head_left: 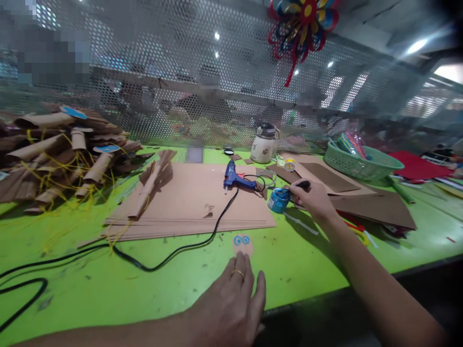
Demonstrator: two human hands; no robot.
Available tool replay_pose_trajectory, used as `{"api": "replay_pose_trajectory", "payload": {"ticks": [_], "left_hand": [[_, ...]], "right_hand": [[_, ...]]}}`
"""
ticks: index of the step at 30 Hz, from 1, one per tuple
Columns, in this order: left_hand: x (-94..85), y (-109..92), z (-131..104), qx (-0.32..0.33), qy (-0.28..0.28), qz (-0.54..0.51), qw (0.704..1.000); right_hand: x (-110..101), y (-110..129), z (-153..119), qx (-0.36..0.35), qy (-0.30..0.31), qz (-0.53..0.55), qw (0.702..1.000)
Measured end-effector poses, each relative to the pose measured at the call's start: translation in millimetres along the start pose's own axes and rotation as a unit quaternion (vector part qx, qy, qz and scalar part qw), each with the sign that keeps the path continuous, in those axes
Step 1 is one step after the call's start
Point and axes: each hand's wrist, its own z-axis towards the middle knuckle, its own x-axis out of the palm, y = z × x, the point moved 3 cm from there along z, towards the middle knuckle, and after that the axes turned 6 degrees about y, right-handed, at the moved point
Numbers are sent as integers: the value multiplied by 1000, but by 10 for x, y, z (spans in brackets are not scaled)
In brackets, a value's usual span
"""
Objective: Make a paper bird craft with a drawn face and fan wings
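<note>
My left hand [231, 294] lies with fingers stretched out, its fingertips resting on the lower edge of a small round piece of brown paper [249, 247]. Two blue rings with dots, like eyes, are painted on that piece. My right hand [311, 198] pinches a paintbrush with a dark handle [303, 184] over the mouth of a small jar of blue paint [278, 201]; the brush tip is hidden at the jar. Just behind the jar, a blue glue gun [237, 178] rests on a stack of brown paper sheets [188, 193].
A rolled brown paper figure [150, 185] lies on the stack. More rolls with yellow strings [72, 154] are heaped at left. A black cord [173, 251] crosses the green table [162, 299]. Behind stand a white bottle [263, 147] and a green basket [361, 161].
</note>
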Motion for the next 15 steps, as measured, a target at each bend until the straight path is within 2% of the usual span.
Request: {"api": "replay_pose_trajectory", "payload": {"ticks": [5, 9, 12, 15], "left_hand": [[19, -5, -7, -5, 24, -2, 1000], [45, -14, -15, 7, 7, 11, 1000], [13, -16, -2, 1, -7, 22, 1000], [-44, -21, 20, -10, -2, 26, 1000]], "right_hand": [[-212, 90, -86, -30, -96, 30, 995], [-260, 214, -214, -74, -143, 155, 975], [-140, 302, -344, -68, -93, 209, 971], [91, 333, -495, -29, 46, 207, 977]]}}
